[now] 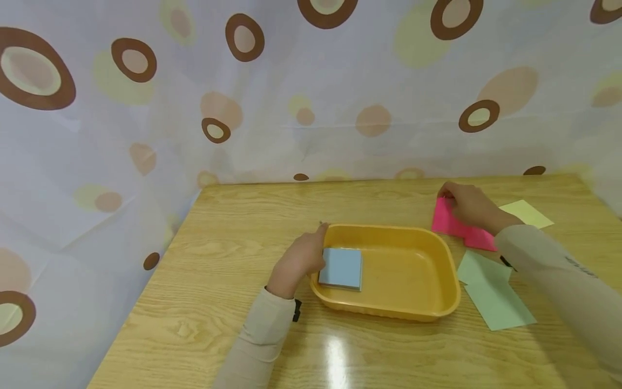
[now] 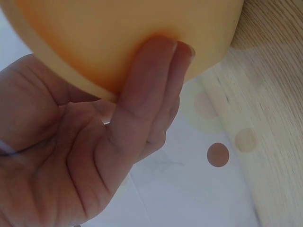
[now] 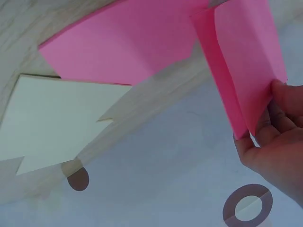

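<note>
At the left end of the yellow plastic tray (image 1: 403,281), my left hand (image 1: 298,260) grips the rim, with fingers (image 2: 147,80) pressed on the wall. A blue sticky note pad (image 1: 342,268) lies inside the tray, close to that hand. Beyond the tray's far right corner, my right hand (image 1: 468,205) pinches a pink sticky note pad (image 3: 251,56) between thumb and fingers; the layers part along one edge. Another pink pad (image 1: 480,240) lies on the table beneath that hand. Pale yellow sticky notes (image 3: 57,120) are beside it, partly hidden by my right arm in the head view.
Two overlapping light green sticky note pads (image 1: 502,305) lie right of the tray, near my right forearm. Wood-grain table (image 1: 209,259) extends on both sides. A white curtain (image 1: 272,108) with brown rings hangs along the far and left edges.
</note>
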A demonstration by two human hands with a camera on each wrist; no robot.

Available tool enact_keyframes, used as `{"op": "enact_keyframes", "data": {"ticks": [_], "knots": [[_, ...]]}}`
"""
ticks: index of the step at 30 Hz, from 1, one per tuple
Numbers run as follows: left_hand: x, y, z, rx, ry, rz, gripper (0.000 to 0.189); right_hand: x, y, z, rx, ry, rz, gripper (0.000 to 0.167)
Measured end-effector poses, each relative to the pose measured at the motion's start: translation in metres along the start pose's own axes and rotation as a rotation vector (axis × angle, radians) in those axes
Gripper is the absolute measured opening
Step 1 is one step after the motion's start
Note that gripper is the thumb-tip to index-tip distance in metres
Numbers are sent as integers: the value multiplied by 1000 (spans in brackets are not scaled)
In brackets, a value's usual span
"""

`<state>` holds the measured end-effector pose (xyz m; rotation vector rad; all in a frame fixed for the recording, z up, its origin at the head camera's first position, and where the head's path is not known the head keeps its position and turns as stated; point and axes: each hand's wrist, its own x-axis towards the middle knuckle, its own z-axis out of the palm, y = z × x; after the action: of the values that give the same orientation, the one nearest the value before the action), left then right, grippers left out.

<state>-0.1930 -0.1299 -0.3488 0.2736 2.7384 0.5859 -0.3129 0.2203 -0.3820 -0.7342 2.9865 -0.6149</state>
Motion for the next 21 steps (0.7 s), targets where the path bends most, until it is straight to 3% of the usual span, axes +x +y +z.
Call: {"op": "enact_keyframes", "data": {"ticks": [4, 7, 10, 12, 16, 21], "knots": [[0, -1, 1, -3, -1, 10, 72, -3, -20, -16, 9, 186, -15, 23], [0, -2, 1, -6, -2, 17, 71, -5, -49, -29, 28, 352, -46, 21], [0, -2, 1, -1, -2, 21, 71, -9, -87, -39, 84, 387, -130, 18], [0, -2, 1, 5, 3, 24, 71, -12, -111, -40, 128, 306, -200, 15], [1, -1, -1, 16, 9, 22, 71, -15, -142, -26, 184, -16, -297, 20], [3, 0, -1, 21, 8, 13, 72, -13, -152, 4, 174, -393, -289, 24]]}}
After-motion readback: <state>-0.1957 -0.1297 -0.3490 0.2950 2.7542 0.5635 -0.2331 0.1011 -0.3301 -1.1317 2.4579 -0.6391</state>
